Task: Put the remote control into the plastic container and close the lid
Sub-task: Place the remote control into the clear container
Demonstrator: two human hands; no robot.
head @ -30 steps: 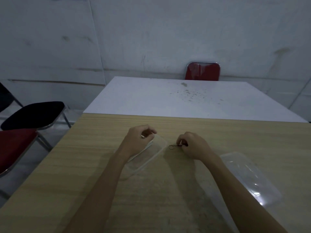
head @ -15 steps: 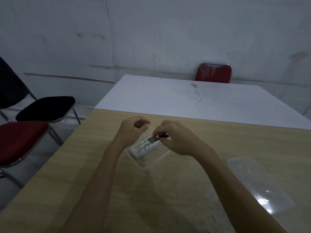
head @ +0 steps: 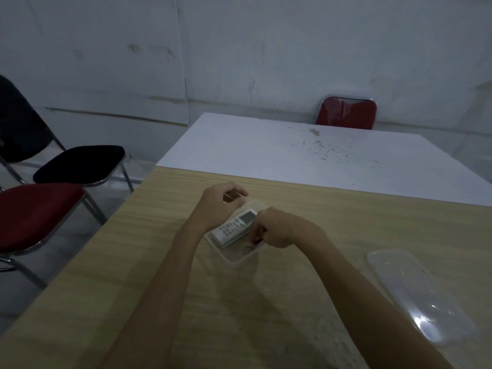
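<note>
A white remote control (head: pixel 234 230) lies slantwise inside the clear plastic container (head: pixel 234 258) on the wooden table. My left hand (head: pixel 218 206) is curled at the container's far left rim and seems to grip it. My right hand (head: pixel 279 230) is over the container's near right end, pinching a small red object with a metal ring (head: pixel 256 241); the ring hangs into the container beside the remote. The clear lid (head: pixel 415 296) lies apart on the table to the right, with nothing holding it.
The wooden table (head: pixel 319 302) meets a white table (head: pixel 292 158) at its far edge. A red chair back (head: pixel 346 113) stands behind the white table. To the left of the wooden table stand a black chair (head: pixel 80 163) and a red chair (head: pixel 37 211).
My right hand has carried the small ringed object from the table beside the container to over the container. The remote now shows inside it. My left hand stays at the rim.
</note>
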